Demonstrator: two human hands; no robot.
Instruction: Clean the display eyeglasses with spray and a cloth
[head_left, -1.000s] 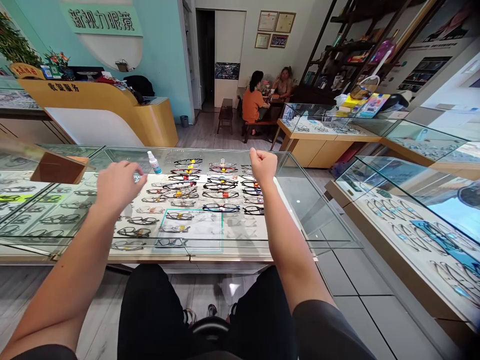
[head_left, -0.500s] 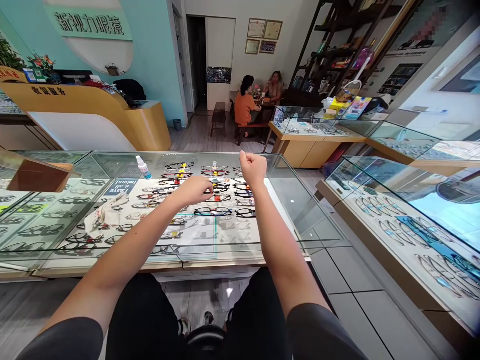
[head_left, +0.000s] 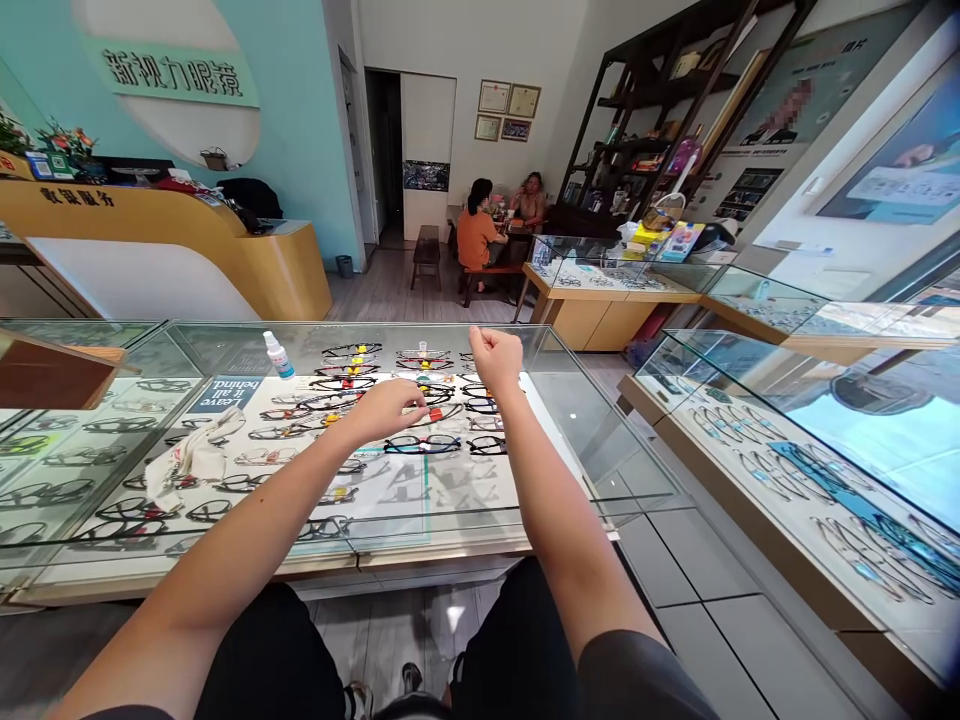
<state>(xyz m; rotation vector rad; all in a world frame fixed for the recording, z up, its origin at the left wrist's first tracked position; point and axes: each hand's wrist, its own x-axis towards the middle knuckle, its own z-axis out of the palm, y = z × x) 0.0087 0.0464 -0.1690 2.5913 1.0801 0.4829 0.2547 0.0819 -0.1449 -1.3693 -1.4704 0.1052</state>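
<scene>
My left hand (head_left: 386, 408) is held palm down over the glass display counter (head_left: 480, 490), fingers loosely bent, thumb and index apart, nothing visible in it. To its right, my right hand (head_left: 495, 358) is closed in a raised fist, thumb side up, with no object showing. Below both hands lie rows of eyeglasses, some with red or yellow tags. A dark-framed pair of glasses (head_left: 422, 444) is nearest below the left hand; another pair (head_left: 487, 444) sits below the right hand, partly hidden by my forearm.
A white spray bottle (head_left: 277, 355) stands at the counter's far left, and a crumpled pale cloth (head_left: 196, 455) lies nearer. A brown wooden object (head_left: 56, 370) juts in at left. More glass cases (head_left: 795, 470) stand at right. Two people (head_left: 480, 235) sit at a back table.
The view has tilted up and turned slightly right, so the scene sits lower and further left. My hands keep nearly the same pose over the counter.
</scene>
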